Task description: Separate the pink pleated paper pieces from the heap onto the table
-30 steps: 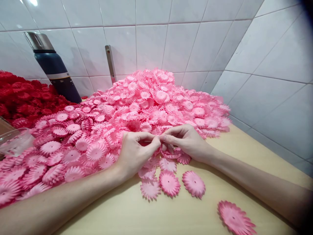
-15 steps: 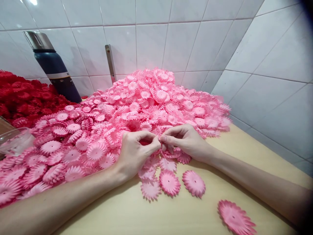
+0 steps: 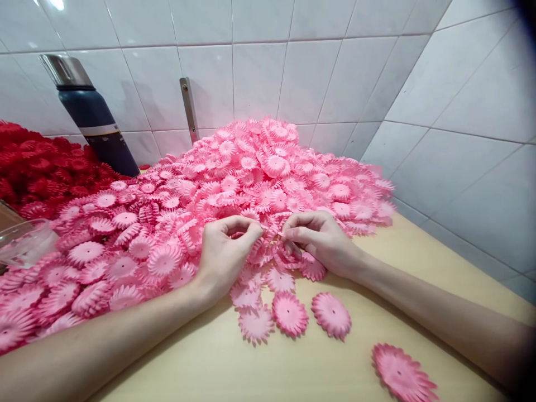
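A: Where're the pink discs?
B: Mostly in a big pink heap [image 3: 251, 177] by the back wall [image 3: 205, 72], spilling L & fwd over the table [image 3: 201, 360]. A few lie loose up front, e.g. a round disc [image 3: 290, 314] & a darker-edged disc [image 3: 402, 371], alone nr the R forearm.
A: Hands?
B: L hand [image 3: 224, 251]: thumb & forefinger tips closed tog. R hand [image 3: 324, 240]: same, facing it, small gap btwn. Looks like sth thin & pink there; too small to tell which grips it, if either.
A: Why tips only?
B: My guess: discs look thin, so a full fist would prob. crush the petals.
A: Why so close to the heap?
B: Prob. for easy reach, w/ forearms low over the table for steadiness.
A: & the blue bottle [image 3: 98, 123]?
B: Far L, nr the wall, beside the red heap [image 3: 37, 167]. Prob. parked there to keep clear of elbows.
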`<state>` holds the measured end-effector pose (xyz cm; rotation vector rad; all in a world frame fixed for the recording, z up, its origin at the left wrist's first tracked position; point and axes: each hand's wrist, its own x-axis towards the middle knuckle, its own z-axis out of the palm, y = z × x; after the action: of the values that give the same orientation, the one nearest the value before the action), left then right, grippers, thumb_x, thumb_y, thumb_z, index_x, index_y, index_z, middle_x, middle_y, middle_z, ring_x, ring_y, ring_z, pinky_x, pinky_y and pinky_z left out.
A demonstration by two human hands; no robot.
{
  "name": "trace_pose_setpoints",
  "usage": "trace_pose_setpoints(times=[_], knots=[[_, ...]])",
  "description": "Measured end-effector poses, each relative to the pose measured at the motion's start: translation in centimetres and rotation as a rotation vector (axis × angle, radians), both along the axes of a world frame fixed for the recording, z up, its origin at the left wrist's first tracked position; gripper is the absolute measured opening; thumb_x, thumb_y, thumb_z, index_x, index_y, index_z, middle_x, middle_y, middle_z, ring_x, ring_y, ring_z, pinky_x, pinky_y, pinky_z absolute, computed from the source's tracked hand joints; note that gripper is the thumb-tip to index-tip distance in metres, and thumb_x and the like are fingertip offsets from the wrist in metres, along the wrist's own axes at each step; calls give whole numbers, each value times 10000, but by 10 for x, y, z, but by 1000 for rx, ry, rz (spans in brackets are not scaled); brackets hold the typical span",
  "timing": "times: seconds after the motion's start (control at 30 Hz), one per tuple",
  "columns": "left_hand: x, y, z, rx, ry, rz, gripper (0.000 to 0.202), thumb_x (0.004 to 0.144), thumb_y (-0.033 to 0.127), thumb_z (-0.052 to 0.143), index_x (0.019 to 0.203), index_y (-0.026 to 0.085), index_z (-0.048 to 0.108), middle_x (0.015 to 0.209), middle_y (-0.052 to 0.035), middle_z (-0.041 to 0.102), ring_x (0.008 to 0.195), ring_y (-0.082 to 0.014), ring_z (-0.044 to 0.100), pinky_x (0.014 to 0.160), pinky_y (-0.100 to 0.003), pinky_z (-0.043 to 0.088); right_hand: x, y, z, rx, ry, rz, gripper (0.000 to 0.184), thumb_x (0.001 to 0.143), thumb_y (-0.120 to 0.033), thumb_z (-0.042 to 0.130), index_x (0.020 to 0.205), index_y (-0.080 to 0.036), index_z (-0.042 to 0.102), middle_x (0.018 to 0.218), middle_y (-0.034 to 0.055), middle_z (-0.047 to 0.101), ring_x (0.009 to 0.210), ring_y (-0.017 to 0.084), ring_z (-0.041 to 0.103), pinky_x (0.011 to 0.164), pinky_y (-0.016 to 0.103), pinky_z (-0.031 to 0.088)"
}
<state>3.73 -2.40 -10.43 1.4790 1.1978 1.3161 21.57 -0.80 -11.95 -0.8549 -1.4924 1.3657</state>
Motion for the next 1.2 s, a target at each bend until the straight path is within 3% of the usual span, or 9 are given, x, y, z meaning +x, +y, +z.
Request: trace_pose_setpoints(times=[0.17,0.3,0.63,0.87,1.07,1.2], knots=[[-1,-2,2,-47,-36,-155,235,770,344,680,692,126,723,681,-44,699,675,-158,633,646,-252,498,-2,-2,3,74,-67,37,132,787,-193,656,663,-155,680,532,-25,597,499,81,524,507,201,432],[-2,-2,0,-17,-14,-201,145,727,285,737,732,140,742,707,-33,714,658,-133,617,609,-215,469,-2,-4,5,85,-87,28,123,805,-203,653,697,-159,691,546,-36,589,512,70,518,509,185,420],[-1,6,-7,-20,-83,-106,236,766,347,695,681,131,648,687,-14,634,643,-110,550,618,-211,435,0,-1,0,55,-60,9,128,808,-186,641,686,-159,670,559,-29,595,510,72,503,495,189,396],[-1,10,-14,19,-180,46,201,820,313,612,707,150,578,684,4,565,677,-125,549,654,-237,463,1,1,-5,11,45,40,110,771,-164,641,665,-159,672,520,-16,596,476,91,502,465,210,398],[-1,13,-14,-35,-331,47,152,859,294,558,778,167,535,725,13,584,572,-103,552,531,-226,474,3,1,-3,12,80,66,107,765,-149,626,676,-154,685,575,15,629,503,105,520,485,231,403],[0,3,-8,109,-82,-38,132,807,254,655,741,148,610,727,-4,634,668,-108,591,622,-206,484,0,-2,1,21,60,105,160,853,-290,619,787,-168,701,684,19,649,548,95,535,524,225,434]])
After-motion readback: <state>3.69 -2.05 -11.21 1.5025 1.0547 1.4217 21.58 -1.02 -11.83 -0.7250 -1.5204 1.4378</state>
